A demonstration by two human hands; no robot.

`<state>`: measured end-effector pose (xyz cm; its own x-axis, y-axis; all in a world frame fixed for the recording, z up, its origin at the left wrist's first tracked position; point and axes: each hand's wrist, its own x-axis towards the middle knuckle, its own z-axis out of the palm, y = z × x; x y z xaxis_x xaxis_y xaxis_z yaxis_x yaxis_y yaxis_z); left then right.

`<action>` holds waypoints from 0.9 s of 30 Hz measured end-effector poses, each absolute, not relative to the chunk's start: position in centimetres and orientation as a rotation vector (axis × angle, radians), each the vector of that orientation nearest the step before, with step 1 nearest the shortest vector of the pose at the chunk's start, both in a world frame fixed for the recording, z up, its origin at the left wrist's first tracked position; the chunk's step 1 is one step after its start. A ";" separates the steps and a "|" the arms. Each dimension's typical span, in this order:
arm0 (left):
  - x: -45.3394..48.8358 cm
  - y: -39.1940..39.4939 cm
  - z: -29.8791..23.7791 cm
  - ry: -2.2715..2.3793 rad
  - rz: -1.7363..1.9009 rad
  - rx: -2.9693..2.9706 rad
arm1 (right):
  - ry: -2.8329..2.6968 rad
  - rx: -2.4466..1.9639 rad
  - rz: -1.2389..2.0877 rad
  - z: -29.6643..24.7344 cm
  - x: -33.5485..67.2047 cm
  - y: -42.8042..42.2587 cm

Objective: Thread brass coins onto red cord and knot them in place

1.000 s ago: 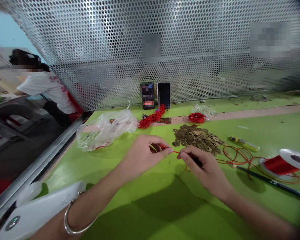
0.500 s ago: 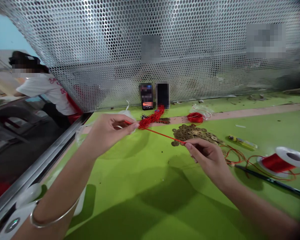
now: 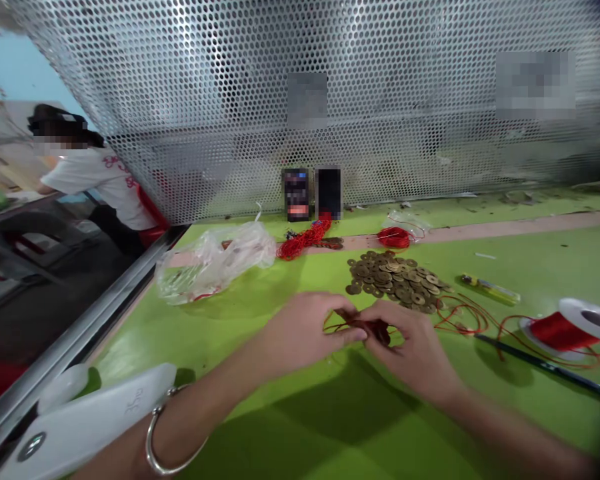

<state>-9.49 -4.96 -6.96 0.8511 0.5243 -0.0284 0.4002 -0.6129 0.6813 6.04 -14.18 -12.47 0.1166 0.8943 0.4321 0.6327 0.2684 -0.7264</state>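
My left hand (image 3: 310, 330) and my right hand (image 3: 410, 340) meet over the green table, fingertips touching. Both pinch a thin red cord (image 3: 337, 327), part of which curves out between the fingers. Its middle is hidden behind my fingertips. Just beyond my hands lies a pile of brass coins with holes (image 3: 393, 273). To the right, loose loops of red cord (image 3: 467, 317) lie near a white spool of red cord (image 3: 560, 327). A bundle of red cords (image 3: 305, 239) rests further back.
A clear plastic bag (image 3: 220, 260) lies at the left. Two phones (image 3: 296, 195) lean on the perforated metal screen (image 3: 405, 120). A yellow cutter (image 3: 490, 289) and a dark pen (image 3: 540, 360) lie right. A white power bank (image 3: 100, 420) is front left. Another person (image 3: 100, 173) sits beyond.
My hands were apart with the red cord stretched straight between them. Now they have come together, lower and nearer to me, and the cord is slack and bunched at my fingertips.
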 end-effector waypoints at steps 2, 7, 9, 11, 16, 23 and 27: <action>-9.3 -4.9 -7.4 0.704 0.230 2.209 | -1.587 -1.449 0.339 -12.5 6.0 -14.1; -9.6 -4.2 -7.3 0.771 0.222 2.093 | -1.579 -1.462 0.337 -12.7 6.1 -14.0; -9.6 -4.2 -7.3 0.791 0.203 2.086 | -1.575 -1.474 0.340 -12.8 6.1 -14.0; -9.6 -4.2 -7.2 0.807 0.183 2.088 | -1.566 -1.484 0.348 -13.0 6.0 -14.0; -9.7 -4.0 -6.7 0.768 0.188 2.099 | -1.500 -1.505 0.468 -12.9 6.1 -14.1; -10.9 -2.8 -5.1 0.721 0.164 2.171 | -1.309 -1.477 0.631 -12.5 6.9 -13.9; -11.8 -1.9 -4.2 0.725 0.190 2.239 | -1.255 -1.439 0.722 -12.6 7.5 -13.6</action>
